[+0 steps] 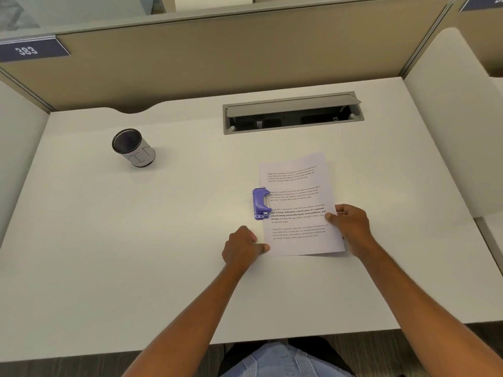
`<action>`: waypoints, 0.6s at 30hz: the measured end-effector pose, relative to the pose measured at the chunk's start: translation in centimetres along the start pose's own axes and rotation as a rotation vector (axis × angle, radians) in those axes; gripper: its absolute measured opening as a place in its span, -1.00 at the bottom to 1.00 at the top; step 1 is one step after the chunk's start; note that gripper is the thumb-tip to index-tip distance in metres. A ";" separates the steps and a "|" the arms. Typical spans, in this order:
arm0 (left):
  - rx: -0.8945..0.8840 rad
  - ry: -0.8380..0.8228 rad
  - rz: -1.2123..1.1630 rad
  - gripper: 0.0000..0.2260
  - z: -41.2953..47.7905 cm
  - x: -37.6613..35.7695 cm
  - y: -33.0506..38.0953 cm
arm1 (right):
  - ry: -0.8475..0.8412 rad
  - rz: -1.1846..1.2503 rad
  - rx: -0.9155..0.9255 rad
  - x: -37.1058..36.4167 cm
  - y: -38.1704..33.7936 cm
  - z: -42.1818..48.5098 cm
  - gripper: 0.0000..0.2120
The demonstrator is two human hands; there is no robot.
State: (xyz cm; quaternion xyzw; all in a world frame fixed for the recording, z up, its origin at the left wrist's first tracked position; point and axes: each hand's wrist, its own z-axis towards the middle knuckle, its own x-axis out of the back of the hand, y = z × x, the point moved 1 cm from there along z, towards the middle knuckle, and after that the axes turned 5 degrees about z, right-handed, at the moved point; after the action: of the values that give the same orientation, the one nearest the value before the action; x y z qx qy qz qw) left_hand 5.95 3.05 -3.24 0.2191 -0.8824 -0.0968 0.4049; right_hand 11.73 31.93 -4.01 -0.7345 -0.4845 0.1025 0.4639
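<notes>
A printed sheet of paper [298,197] lies on the white desk [136,240], right of centre. A small purple hole punch [261,203] sits on the sheet's left edge, about halfway up. My left hand [243,247] has its fingers curled and pinches the paper's lower left corner. My right hand [351,227] grips the sheet's right edge, thumb on top of the page and fingers beneath.
A black mesh pen cup [133,148] with a white label stands at the back left. An open grey cable tray [292,112] is set into the desk at the back. Beige partition walls [217,58] enclose the desk on three sides.
</notes>
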 end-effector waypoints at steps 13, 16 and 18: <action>0.002 -0.038 -0.487 -0.84 -0.2 -0.6 2.0 | -0.022 0.199 -0.018 4.4 -0.3 -0.6 -0.85; -0.024 -0.052 -0.533 -0.86 -0.4 -1.0 3.2 | -0.046 0.222 -0.006 5.6 -0.5 -0.6 -0.84; -0.040 -0.050 -0.580 -0.86 -0.5 -1.1 3.9 | -0.064 0.232 0.004 6.3 -0.6 -0.7 -0.84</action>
State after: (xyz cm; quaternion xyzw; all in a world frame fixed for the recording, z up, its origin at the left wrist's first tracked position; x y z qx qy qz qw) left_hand 5.77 7.02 -2.36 0.4517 -0.7906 -0.2312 0.3428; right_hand 14.98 36.65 -1.25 -0.7810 -0.4107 0.1797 0.4349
